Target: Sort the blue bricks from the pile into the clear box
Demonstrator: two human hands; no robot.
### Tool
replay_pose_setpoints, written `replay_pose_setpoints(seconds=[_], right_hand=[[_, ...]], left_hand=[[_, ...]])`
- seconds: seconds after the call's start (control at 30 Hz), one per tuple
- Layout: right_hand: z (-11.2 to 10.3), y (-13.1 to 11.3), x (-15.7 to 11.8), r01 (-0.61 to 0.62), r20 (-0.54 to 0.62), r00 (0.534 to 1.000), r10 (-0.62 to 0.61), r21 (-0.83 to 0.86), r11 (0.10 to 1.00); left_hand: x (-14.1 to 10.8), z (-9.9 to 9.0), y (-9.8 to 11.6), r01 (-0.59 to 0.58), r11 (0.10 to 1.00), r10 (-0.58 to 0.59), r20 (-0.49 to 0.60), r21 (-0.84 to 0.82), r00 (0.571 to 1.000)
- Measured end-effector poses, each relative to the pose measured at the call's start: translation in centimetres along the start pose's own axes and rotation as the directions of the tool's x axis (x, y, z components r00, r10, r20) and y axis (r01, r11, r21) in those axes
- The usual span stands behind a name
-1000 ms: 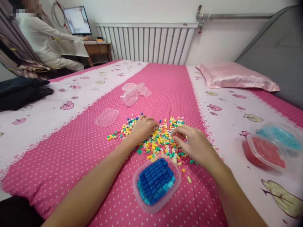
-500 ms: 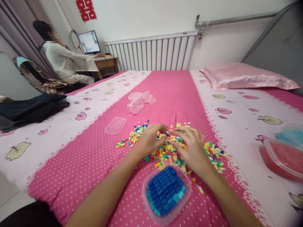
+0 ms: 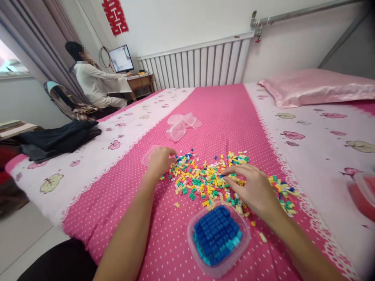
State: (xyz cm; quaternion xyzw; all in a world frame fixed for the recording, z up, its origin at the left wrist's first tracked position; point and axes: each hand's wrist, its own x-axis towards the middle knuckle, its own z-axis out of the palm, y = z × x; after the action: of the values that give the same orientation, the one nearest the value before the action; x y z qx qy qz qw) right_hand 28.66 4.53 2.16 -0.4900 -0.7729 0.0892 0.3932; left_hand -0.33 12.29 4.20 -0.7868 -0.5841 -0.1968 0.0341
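Loose toy building bricks in yellow, green, red, white and blue lie heaped on the bed. At the left end of the heap, my left hand hangs over several blue bricks, its fingers bent and apart with nothing visible in them. It partly covers a clear plastic lid. My right hand is over the heap's right side, thumb and forefinger pinched on a small dark blue brick. Nearest me stands a clear plastic tub holding blue bricks in tidy rows, lighter blue ones beneath.
More clear lids lie farther up the pink bedspread. A tub with red contents is at the right edge. Dark folded clothing rests on the left, a pink pillow at back right. A person sits at a desk.
My hands were close together over the heap's middle; my left hand has moved left to its far end. My right hand stays over the heap. The camera view has turned left.
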Motion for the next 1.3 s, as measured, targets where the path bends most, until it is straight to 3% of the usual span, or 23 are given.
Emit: replay_pose_setpoints(seconds=[0.17, 0.3, 0.43, 0.57, 0.8, 1.3], right_hand=[[-2.7, -2.3, -0.1, 0.011, 0.228, 0.973, -0.028, 0.077, 0.997], [-4.1, -5.3, -1.2, 0.085, 0.468, 0.869, -0.158, 0.173, 0.981], [-3.8, -7.3, -2.5, 0.16, 0.594, 0.776, -0.212, 0.14, 0.977], [-3.3, -7.7, -3.2, 0.261, 0.601, 0.771, -0.211, 0.003, 0.965], [-2.8, -7.5, -3.4, 0.357, 0.628, 0.733, -0.261, -0.028, 0.934], [-2.5, -7.5, -3.3, 0.377, 0.609, 0.75, -0.259, -0.071, 0.924]], left_hand=[[0.3, 1.7, 0.2, 0.001, 1.0, -0.003, 0.069, 0.029, 0.998], [0.6, 2.3, 0.7, 0.024, 0.999, -0.027, 0.078, 0.036, 0.997], [0.5, 1.9, 0.8, 0.069, 0.996, -0.072, 0.072, 0.047, 0.995], [0.4, 1.4, 1.6, 0.093, 0.992, -0.101, 0.096, 0.088, 0.99], [0.5, 1.3, 2.1, 0.117, 0.991, -0.122, 0.087, 0.059, 0.989], [0.5, 1.4, 2.0, 0.119, 0.992, -0.117, 0.044, -0.042, 0.992]])
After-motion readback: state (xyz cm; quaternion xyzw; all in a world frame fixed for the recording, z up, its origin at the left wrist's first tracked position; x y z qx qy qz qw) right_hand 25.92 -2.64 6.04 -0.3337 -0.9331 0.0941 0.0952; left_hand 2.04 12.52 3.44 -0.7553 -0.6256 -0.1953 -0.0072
